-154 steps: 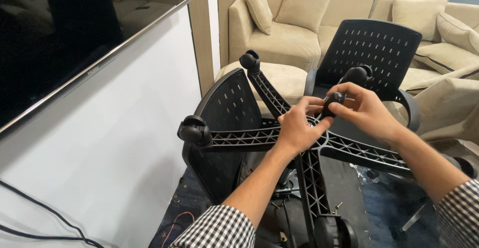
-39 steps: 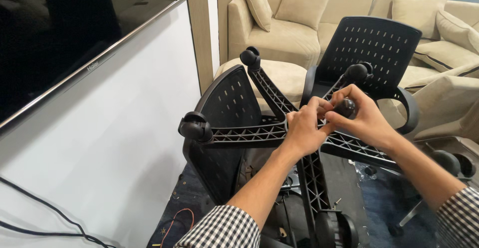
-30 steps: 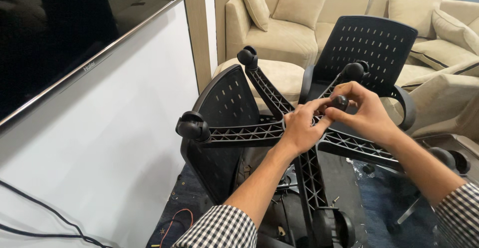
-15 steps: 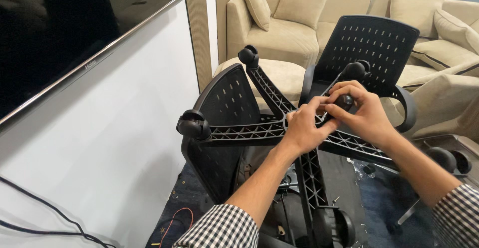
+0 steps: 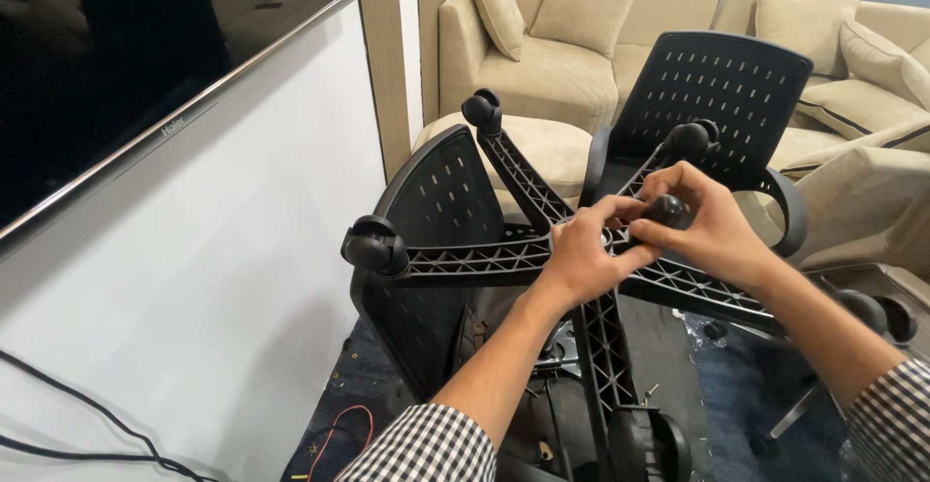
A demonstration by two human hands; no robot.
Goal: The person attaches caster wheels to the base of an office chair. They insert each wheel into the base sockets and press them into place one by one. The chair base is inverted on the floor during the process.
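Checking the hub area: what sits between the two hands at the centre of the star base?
Head view: the hands, left hand and right hand, nearly touch; between them only the star base hub shows.

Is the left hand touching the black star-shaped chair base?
Touching. The head view shows the left hand wrapped over the hub of the chair base, where the spokes meet, with no gap between fingers and plastic.

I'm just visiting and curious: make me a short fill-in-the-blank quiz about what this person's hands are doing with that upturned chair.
1. Both hands meet at the hub of the black star-shaped chair base, which has ____ spokes.
2. The right hand pinches a small round ____ knob.
3. The left hand comes out of a ____ sleeve.

Missing words: five; black; checked
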